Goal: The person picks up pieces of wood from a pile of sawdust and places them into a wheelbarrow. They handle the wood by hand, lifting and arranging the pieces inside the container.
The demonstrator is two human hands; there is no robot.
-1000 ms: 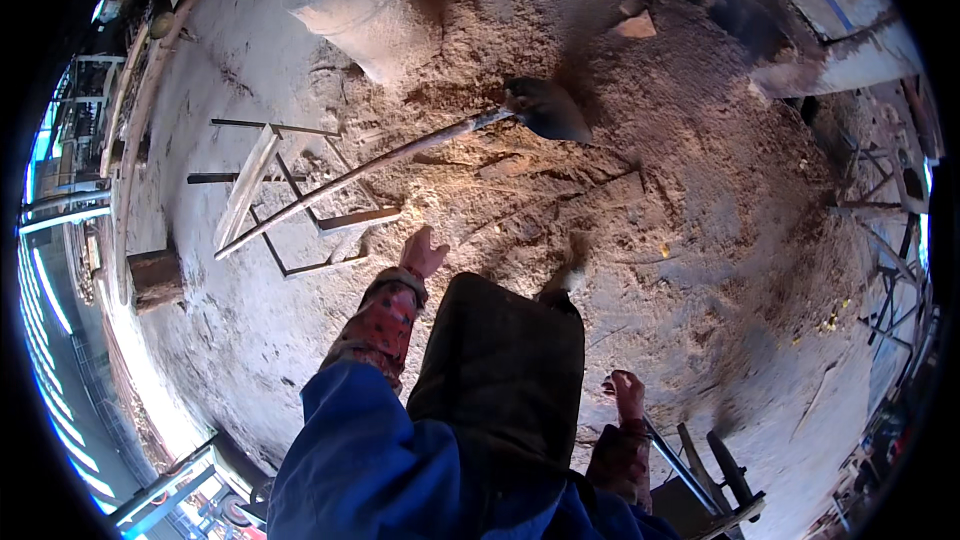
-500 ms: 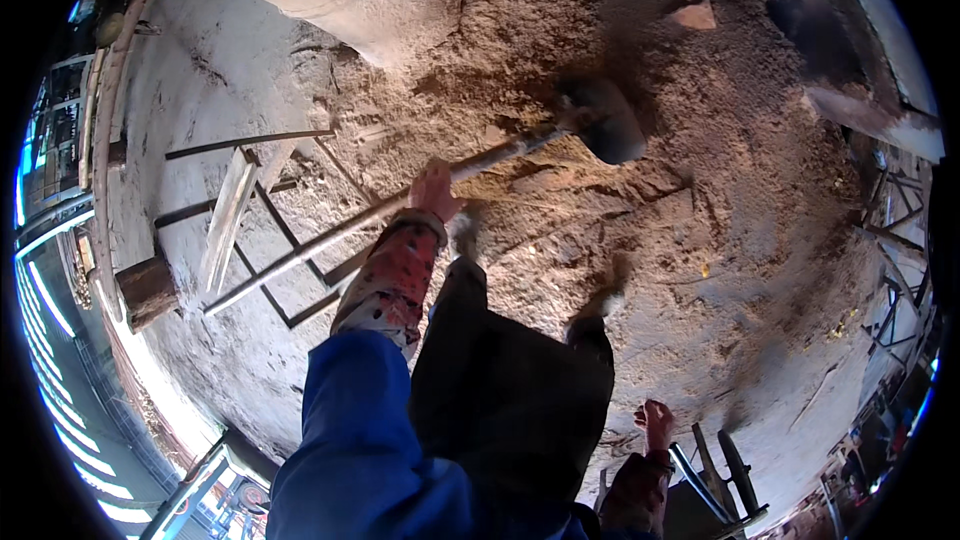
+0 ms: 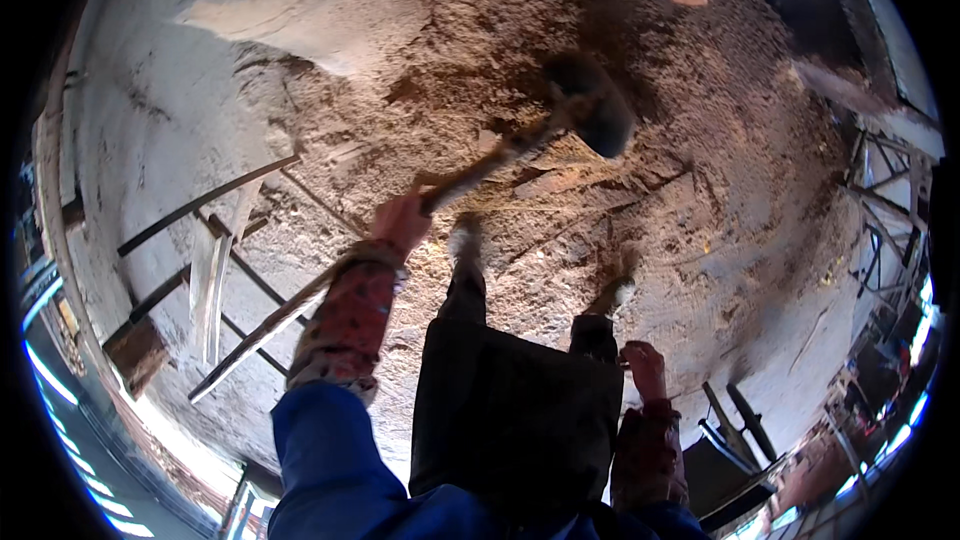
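My left hand [image 3: 402,225] is closed round the long wooden handle of a shovel [image 3: 505,152]. The handle slopes from the lower left up to a dark rounded blade at the upper middle, which rests on or just above loose brown, sawdust-like material [image 3: 690,130]. Part of the handle passes behind my left forearm. My right hand [image 3: 645,368] hangs beside my right leg, apart from the shovel. Its fingers are curled in, and I see nothing in them.
To the left lies a dark ladder-like frame [image 3: 255,275] with a wooden plank [image 3: 207,290] across it and a wood block [image 3: 138,352] beside it. A large pale bulk [image 3: 310,5] stands at the top. Dark bars [image 3: 745,420] rise at lower right.
My left hand has moved left and slightly down along with the handle, whose blade shifted slightly left. My right hand has come up and in towards my leg. The view has shifted.
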